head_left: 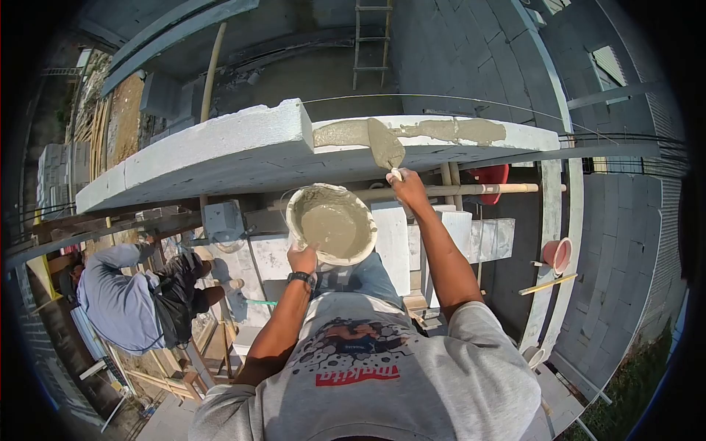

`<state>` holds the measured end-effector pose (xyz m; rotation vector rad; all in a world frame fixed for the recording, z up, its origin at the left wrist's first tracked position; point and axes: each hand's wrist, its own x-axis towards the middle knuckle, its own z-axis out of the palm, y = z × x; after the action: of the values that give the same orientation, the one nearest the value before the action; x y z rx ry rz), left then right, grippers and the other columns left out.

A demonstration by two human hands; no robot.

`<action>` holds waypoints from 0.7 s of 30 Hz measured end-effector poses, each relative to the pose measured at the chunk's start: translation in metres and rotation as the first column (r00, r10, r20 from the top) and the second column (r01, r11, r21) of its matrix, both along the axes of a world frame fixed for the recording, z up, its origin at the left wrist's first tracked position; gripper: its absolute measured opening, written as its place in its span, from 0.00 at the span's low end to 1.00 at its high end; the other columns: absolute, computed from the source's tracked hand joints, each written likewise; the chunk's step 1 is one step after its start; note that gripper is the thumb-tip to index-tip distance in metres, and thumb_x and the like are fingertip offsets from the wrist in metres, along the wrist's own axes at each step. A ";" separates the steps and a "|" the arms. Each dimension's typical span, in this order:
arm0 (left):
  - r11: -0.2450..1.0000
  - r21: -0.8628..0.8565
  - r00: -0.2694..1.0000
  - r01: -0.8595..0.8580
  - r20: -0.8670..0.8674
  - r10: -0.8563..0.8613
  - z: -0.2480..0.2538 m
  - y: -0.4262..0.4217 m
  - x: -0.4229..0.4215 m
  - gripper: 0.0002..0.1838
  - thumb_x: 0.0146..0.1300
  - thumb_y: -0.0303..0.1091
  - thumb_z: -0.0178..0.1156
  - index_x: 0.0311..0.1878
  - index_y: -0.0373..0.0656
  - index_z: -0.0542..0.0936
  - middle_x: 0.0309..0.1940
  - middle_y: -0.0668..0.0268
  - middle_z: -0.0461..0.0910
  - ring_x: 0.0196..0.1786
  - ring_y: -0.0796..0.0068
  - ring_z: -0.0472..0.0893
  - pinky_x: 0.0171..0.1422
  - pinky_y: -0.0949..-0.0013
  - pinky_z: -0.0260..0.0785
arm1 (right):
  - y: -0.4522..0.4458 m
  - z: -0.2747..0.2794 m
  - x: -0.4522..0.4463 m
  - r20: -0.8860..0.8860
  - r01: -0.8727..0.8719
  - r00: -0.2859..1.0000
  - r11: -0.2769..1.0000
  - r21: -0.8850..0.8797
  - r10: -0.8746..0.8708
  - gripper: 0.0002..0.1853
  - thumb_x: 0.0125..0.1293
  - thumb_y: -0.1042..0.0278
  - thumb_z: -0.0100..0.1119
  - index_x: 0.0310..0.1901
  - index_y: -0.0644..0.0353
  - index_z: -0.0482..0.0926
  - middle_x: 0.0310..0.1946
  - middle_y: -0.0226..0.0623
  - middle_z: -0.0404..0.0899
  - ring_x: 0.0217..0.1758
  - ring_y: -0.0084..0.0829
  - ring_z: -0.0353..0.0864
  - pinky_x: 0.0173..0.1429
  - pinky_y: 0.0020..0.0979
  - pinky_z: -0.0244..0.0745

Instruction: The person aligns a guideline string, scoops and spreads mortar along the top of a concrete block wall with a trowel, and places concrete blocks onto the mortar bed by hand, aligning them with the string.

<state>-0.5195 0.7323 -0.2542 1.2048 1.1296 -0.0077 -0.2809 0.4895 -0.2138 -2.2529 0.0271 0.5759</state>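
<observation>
My right hand is closed on the handle of a trowel, whose mortar-coated blade rests on the top of the block wall. Wet grey mortar lies along the lower course, on both sides of the blade. My left hand grips the near left rim of a round bucket, tilted so that the grey mortar inside shows. The bucket is just below the wall, in front of my body.
At the left a co-worker crouches on the scaffold. A string runs above the wall. A bamboo pole crosses behind the bucket. Pink bucket and wooden stick are at the right; a ladder stands beyond the wall.
</observation>
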 end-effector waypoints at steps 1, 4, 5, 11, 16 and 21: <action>1.000 0.003 1.000 0.019 -0.012 -0.019 0.002 -0.002 0.000 0.20 0.56 0.24 0.64 0.54 0.38 0.78 0.41 0.61 0.84 0.36 0.68 0.86 0.35 0.63 0.82 | -0.012 -0.001 0.002 0.025 -0.003 1.000 1.000 -0.019 0.003 0.24 0.68 0.52 0.62 0.46 0.72 0.82 0.40 0.58 0.84 0.46 0.55 0.84 0.52 0.44 0.75; 0.996 0.046 0.995 0.076 -0.061 -0.074 0.016 -0.009 0.003 0.20 0.55 0.27 0.65 0.54 0.41 0.79 0.40 0.64 0.84 0.35 0.71 0.84 0.33 0.65 0.79 | -0.048 0.001 0.014 0.058 -0.028 0.998 0.996 -0.082 0.033 0.27 0.67 0.51 0.63 0.51 0.73 0.81 0.48 0.62 0.83 0.56 0.56 0.82 0.60 0.42 0.75; 0.997 0.036 0.996 0.069 -0.065 -0.066 0.015 -0.010 0.004 0.20 0.55 0.24 0.65 0.54 0.38 0.79 0.42 0.62 0.85 0.37 0.71 0.85 0.36 0.66 0.78 | -0.059 0.002 0.017 0.069 -0.010 0.997 0.996 -0.092 0.017 0.27 0.67 0.50 0.63 0.51 0.73 0.81 0.48 0.61 0.83 0.56 0.56 0.82 0.60 0.42 0.75; 0.999 -0.002 0.971 0.044 -0.235 -0.044 0.052 -0.036 0.022 0.20 0.56 0.19 0.64 0.54 0.32 0.81 0.43 0.59 0.86 0.42 0.69 0.85 0.50 0.67 0.76 | -0.125 0.008 0.039 0.077 0.025 0.997 0.992 -0.123 -0.015 0.22 0.65 0.54 0.63 0.44 0.71 0.82 0.38 0.58 0.84 0.44 0.57 0.84 0.51 0.46 0.76; 0.999 0.039 0.995 0.019 -0.094 -0.015 0.023 -0.051 0.016 0.18 0.55 0.19 0.64 0.51 0.33 0.81 0.40 0.60 0.86 0.33 0.73 0.83 0.36 0.70 0.74 | -0.187 -0.037 0.057 0.071 0.151 0.986 0.988 -0.010 -0.150 0.21 0.66 0.52 0.65 0.38 0.68 0.83 0.27 0.45 0.84 0.30 0.38 0.84 0.39 0.40 0.76; 0.995 0.028 0.981 0.099 -0.169 -0.093 0.017 -0.059 0.018 0.14 0.55 0.26 0.65 0.47 0.43 0.82 0.34 0.67 0.84 0.29 0.74 0.83 0.25 0.70 0.76 | -0.226 -0.066 0.067 -0.067 0.403 0.914 0.879 0.256 -0.399 0.16 0.67 0.56 0.67 0.36 0.65 0.83 0.23 0.32 0.79 0.23 0.27 0.79 0.29 0.35 0.73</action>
<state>-0.5017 0.6737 -0.2372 1.3085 1.2208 -0.1655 -0.2135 0.2639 -0.2802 -1.9056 0.3939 0.3438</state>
